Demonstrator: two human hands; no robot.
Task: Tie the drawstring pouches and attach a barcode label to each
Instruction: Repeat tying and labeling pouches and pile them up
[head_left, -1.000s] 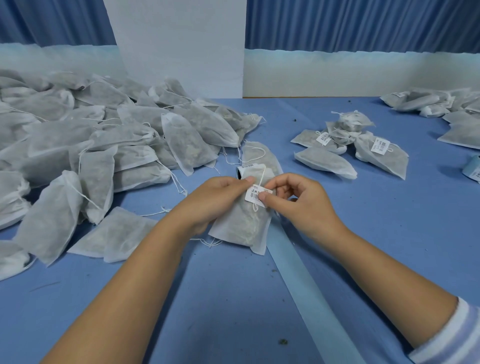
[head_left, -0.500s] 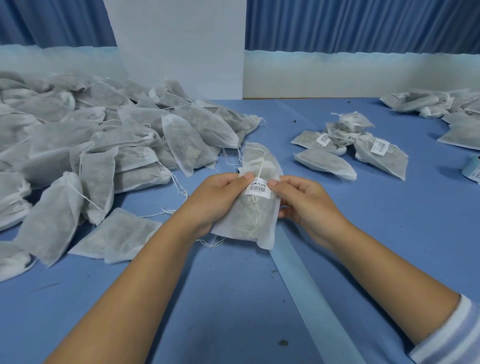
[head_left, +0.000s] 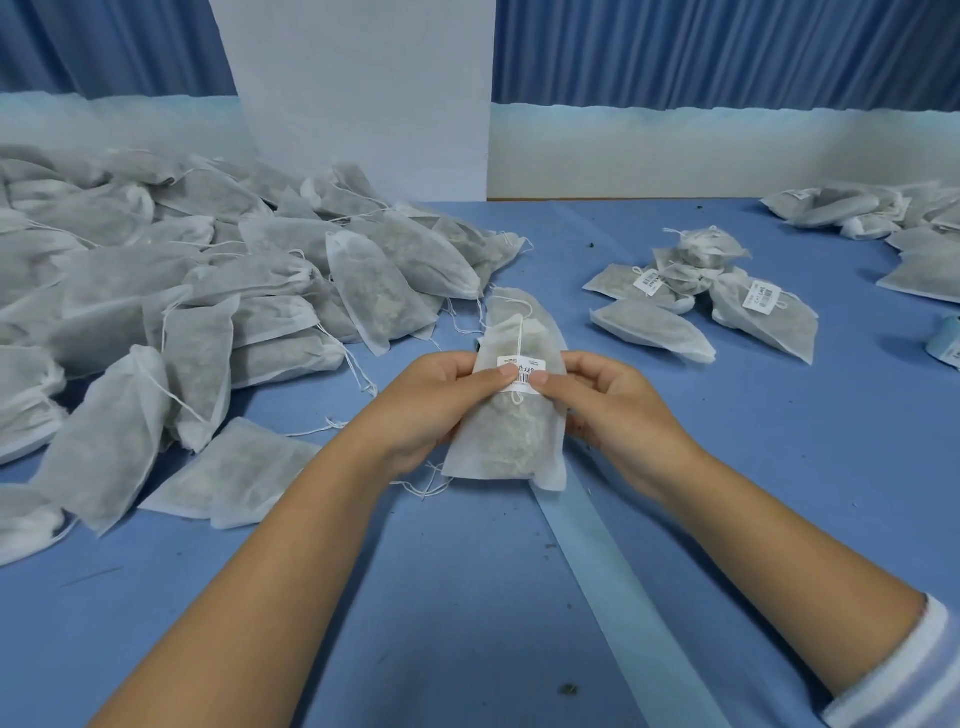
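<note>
1. Centre of the frame: one white drawstring pouch (head_left: 511, 431), standing almost upright, gathered top pointing to the far side, bottom edge low over the tabletop (head_left: 467, 597); touching it or not, cannot tell.
2. Left hand (head_left: 431, 410): fingers curled round the left edge of the pouch, thumb pressing on the left part of the barcode label (head_left: 522, 375).
3. Right hand (head_left: 613, 410): fingers curled behind the right edge, thumb tip on the right edge of the label.
4. Drawstring (head_left: 519, 332): from the gathered top straight down across the label, looped end just below it.
5. Left half of the frame: large heap of pouches (head_left: 156, 291), its nearest edge just beside the left forearm, loose strings lying out from it.
6. Upper right: small group of labelled pouches (head_left: 701, 296), well apart from the hands, with an open stretch of tabletop between.
7. Pale blue strip (head_left: 613, 587): from under the pouch down to the lower edge of the frame, between the forearms.
8. Right edge: pale blue roll (head_left: 945, 343), cut off by the frame.
9. Most room for moving: lower centre and right of the right forearm.
</note>
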